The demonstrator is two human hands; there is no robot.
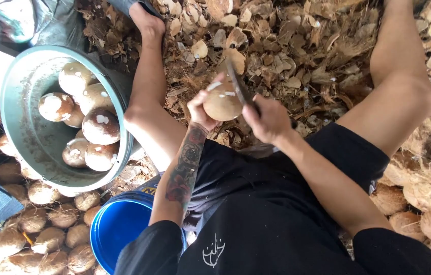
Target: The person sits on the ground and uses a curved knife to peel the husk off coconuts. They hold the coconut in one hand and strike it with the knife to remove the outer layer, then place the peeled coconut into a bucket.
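The person sits in black shorts with knees apart, and between the legs the left hand (201, 108) has its grip wrapped around a pale, peeled coconut (222, 103), fingers curled over its near and left side. The right hand (269, 119) has its grip closed on the handle of a dark knife (238, 84), whose blade lies against the right side of the coconut and points away from the body. Close to the left arm, down by the hip, stands a blue bucket (116, 226). Just beside it lies a heap of brown, hairy coconuts (47, 231), and a similar heap (424, 198) lies outside the right leg. Further left, a grey-green metal basin (27, 132) holds several peeled coconuts (100, 126) with white patches. Beyond the hands, the floor is covered with husk scraps and shell chips (276, 46), and the left foot (146, 20) rests among them.
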